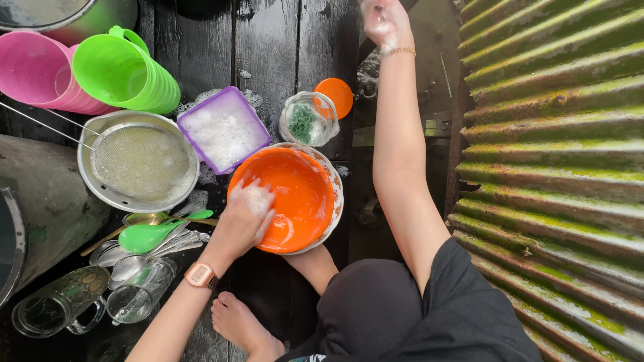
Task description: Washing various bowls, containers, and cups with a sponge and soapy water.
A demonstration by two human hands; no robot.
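Observation:
My left hand (243, 218), covered in soap foam and wearing a wristwatch, grips the near left rim of an orange bowl (302, 194). The bowl sits inside a white patterned plate (335, 175) on dark wet planks. My right hand (384, 20), also soapy and with a thin bracelet, is stretched far out to the top edge of the view. It is blurred there, so I cannot tell what it holds. A purple square tub of foam (225, 129) stands just beyond the bowl.
A glass jar with a green scrubber (308, 122) and an orange lid (337, 94) lie behind the bowl. At left are a metal strainer (141, 161), a green jug (127, 70), a pink jug (37, 70), spoons (151, 234) and glass mugs (57, 308). Mossy corrugated sheet (557, 167) fills the right.

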